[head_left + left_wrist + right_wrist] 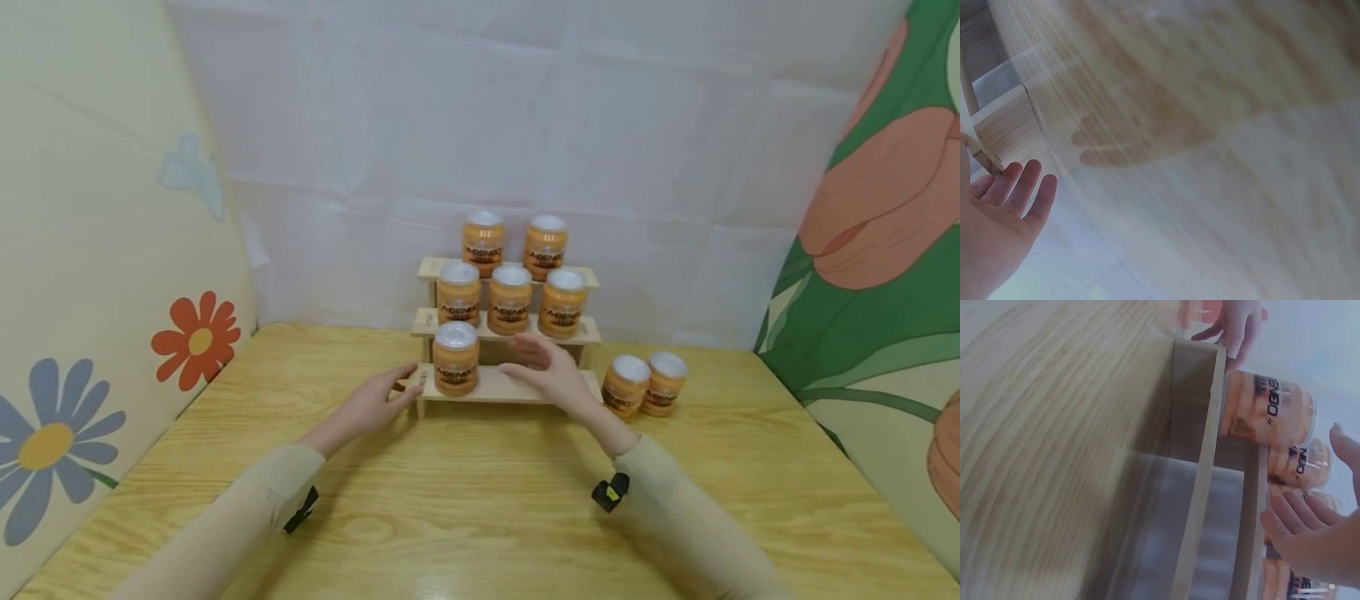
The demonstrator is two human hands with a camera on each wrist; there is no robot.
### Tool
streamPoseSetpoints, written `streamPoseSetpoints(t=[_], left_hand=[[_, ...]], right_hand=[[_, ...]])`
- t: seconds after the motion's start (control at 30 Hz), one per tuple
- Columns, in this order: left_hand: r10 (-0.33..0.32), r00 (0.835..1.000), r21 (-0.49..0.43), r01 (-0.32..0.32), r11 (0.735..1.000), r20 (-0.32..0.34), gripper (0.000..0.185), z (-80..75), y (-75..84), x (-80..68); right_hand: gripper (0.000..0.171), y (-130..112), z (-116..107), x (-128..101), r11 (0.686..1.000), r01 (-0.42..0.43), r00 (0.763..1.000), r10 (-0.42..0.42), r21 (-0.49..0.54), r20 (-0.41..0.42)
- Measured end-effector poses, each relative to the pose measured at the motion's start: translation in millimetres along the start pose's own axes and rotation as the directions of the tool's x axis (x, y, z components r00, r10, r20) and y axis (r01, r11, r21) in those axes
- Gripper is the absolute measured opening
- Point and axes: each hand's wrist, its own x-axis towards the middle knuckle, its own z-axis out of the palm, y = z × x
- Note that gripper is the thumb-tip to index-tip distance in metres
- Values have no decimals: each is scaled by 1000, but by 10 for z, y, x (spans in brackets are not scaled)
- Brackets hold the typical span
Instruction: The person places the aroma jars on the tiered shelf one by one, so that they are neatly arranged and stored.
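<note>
A three-step wooden display stand holds orange cans with pale lids. On its bottom step, toward the left, stands one upright can. My left hand is at the left end of that step, thumb and fingers to either side of the board's end; its fingers look relaxed in the left wrist view. Over the right part of the same step is my right hand, fingers spread apart from the thumb, holding nothing. In the right wrist view, its palm shows beside the cans, apart from the bottom-step can.
Three cans line the middle step, and two more stand on the top one. On the wooden table, right of the stand, two cans are side by side. A white sheet hangs behind.
</note>
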Motion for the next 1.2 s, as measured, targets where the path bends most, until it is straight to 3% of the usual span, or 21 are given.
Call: streamPoseSetpoints(t=[0.27, 0.77, 1.2], left_hand=[[6, 1000, 2, -6, 1000, 7, 63, -14, 11, 0], [16, 1000, -1, -16, 1000, 10, 63, -9, 15, -5], [23, 1000, 1, -23, 1000, 11, 62, -12, 14, -1]], right_hand=[[63, 14, -335, -174, 999, -7, 999, 6, -38, -38], [64, 259, -902, -438, 986, -71, 988, 49, -148, -143], [59, 325, -1159, -546, 935, -176, 971, 113, -309, -211]])
